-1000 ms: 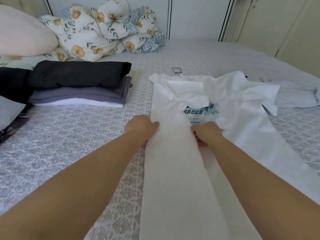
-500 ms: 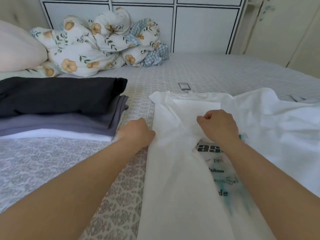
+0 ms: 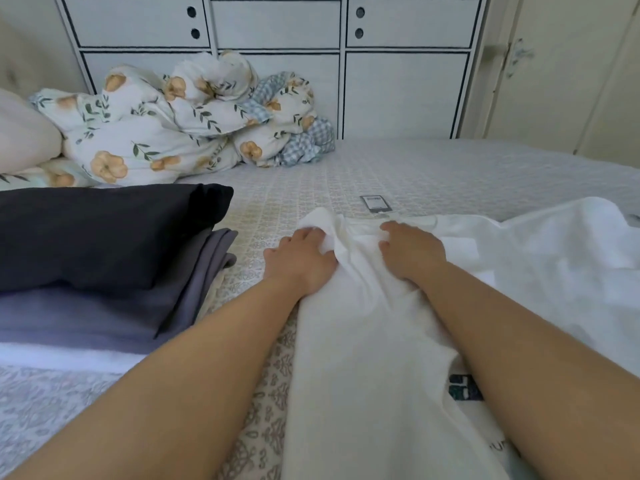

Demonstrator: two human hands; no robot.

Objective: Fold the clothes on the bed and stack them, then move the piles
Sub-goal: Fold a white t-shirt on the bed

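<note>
A white T-shirt (image 3: 363, 341) with dark print lies lengthwise on the patterned bed cover (image 3: 415, 168), its left side folded over into a long strip. My left hand (image 3: 301, 261) grips the shirt's left shoulder edge near the collar, fabric bunched in its fingers. My right hand (image 3: 412, 251) lies on the upper part of the strip with fingers curled into the cloth. To the left sits a pile of folded clothes (image 3: 104, 271): black on top, grey below, white at the bottom.
A crumpled floral duvet (image 3: 187, 123) and a pale pillow (image 3: 24, 133) lie at the head of the bed. A small tag (image 3: 374, 203) rests beyond the shirt's collar. White cupboards (image 3: 277, 46) stand behind the bed.
Both hands have slid up the folded strip from the shirt's middle to its collar end, and the view has tipped up toward the cupboards.
</note>
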